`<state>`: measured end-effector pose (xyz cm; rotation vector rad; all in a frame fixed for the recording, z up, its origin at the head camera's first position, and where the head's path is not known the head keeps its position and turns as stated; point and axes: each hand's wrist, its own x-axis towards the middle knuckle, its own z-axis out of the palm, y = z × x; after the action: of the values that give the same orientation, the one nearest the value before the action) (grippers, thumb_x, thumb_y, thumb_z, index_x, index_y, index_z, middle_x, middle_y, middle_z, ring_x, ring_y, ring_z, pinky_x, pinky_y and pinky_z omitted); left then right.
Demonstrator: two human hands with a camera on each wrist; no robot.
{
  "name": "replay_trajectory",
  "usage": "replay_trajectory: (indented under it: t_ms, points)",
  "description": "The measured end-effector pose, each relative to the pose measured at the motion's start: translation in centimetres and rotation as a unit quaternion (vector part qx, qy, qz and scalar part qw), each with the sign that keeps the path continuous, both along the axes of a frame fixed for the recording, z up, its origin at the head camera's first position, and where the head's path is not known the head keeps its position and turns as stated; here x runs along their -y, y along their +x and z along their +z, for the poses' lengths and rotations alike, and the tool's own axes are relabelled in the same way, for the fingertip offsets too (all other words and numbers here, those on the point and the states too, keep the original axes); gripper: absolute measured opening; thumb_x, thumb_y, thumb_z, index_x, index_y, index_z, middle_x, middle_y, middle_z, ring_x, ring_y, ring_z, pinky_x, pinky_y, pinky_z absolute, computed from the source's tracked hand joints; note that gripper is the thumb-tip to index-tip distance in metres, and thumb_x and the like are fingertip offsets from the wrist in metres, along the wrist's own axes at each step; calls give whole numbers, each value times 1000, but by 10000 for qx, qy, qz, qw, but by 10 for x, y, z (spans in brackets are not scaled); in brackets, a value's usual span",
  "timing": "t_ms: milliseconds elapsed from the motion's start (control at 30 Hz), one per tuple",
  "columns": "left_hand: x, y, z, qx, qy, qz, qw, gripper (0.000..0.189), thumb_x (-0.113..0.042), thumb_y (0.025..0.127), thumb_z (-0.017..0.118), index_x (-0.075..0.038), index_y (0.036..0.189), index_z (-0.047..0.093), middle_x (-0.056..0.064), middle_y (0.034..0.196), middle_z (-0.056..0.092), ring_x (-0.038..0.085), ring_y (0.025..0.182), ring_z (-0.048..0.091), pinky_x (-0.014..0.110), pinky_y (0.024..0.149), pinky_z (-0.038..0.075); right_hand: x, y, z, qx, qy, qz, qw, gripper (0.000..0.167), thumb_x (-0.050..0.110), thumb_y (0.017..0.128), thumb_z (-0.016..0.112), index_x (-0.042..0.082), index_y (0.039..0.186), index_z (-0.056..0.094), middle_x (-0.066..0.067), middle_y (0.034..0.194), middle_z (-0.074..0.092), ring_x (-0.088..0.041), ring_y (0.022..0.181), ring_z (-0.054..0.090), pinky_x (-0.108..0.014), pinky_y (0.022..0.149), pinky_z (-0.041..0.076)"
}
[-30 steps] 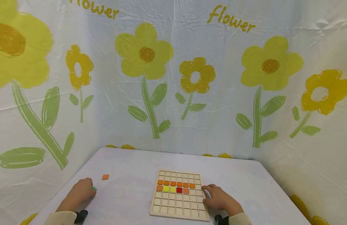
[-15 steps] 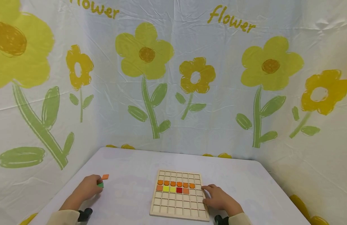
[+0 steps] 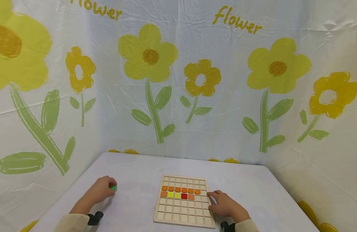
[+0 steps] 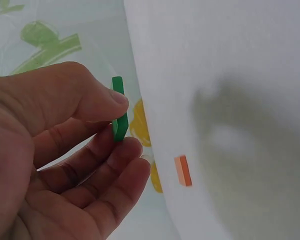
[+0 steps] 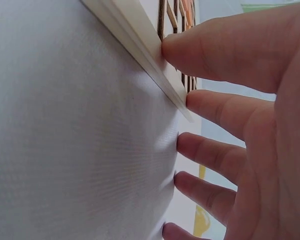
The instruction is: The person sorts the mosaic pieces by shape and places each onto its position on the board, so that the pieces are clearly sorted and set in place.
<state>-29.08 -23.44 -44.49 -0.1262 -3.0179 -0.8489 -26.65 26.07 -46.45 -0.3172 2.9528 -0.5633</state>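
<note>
My left hand (image 3: 102,190) pinches a thin green tile (image 4: 119,109) between thumb and fingers, raised over the table's left side. Below it, an orange tile (image 4: 183,171) lies on the table in the left wrist view; the hand covers it in the head view. A wooden grid board (image 3: 182,217) lies flat near the middle. At its right edge my right hand (image 3: 225,203) rests with fairly straight fingers. Thumb and index fingertip touch the board's rim (image 5: 140,47) in the right wrist view, while the other fingertips rest on the tabletop.
One row of the board carries several orange round pieces (image 3: 177,189). The row nearer me bears square tiles in orange, yellow and a red one (image 3: 184,196). A flower-printed cloth (image 3: 178,129) hangs behind and beside the white table (image 3: 137,206).
My left hand has moved to the right and slightly away from me with the green tile, passing in front of the orange tile. The right hand and the board have stayed put.
</note>
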Motion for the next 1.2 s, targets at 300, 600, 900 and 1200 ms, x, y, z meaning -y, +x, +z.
replay_trajectory:
  t_ms: [300,600,900,1200]
  points:
    - [-23,-1,3,-166,88,-200,9996,25,0,76,72,-1,100,66,5,92,62,17,85,55,39,79,52,0,0,2,88,-21,7,10000,55,27,82,66,10,134,57,-18,135,51,-42,125,49,-62,101,39]
    - [-50,-3,4,-233,309,-349,9986,24,1,75,73,-6,97,67,1,89,63,15,84,55,38,79,51,0,2,3,95,-60,78,9999,54,26,83,66,9,133,56,-18,135,51,-42,125,49,-62,100,39]
    - [-78,-4,9,-156,449,-532,9975,22,0,77,73,-7,97,68,1,90,63,16,84,54,37,78,51,0,3,5,114,-62,20,9999,55,27,82,66,9,133,56,-19,136,51,-43,125,48,-63,100,39]
    - [-100,-12,4,-167,512,-886,9946,21,-4,77,74,-10,97,69,-1,88,62,15,83,54,35,78,50,-1,1,2,165,-94,30,9998,55,27,83,66,9,134,56,-18,136,50,-43,126,48,-63,101,38]
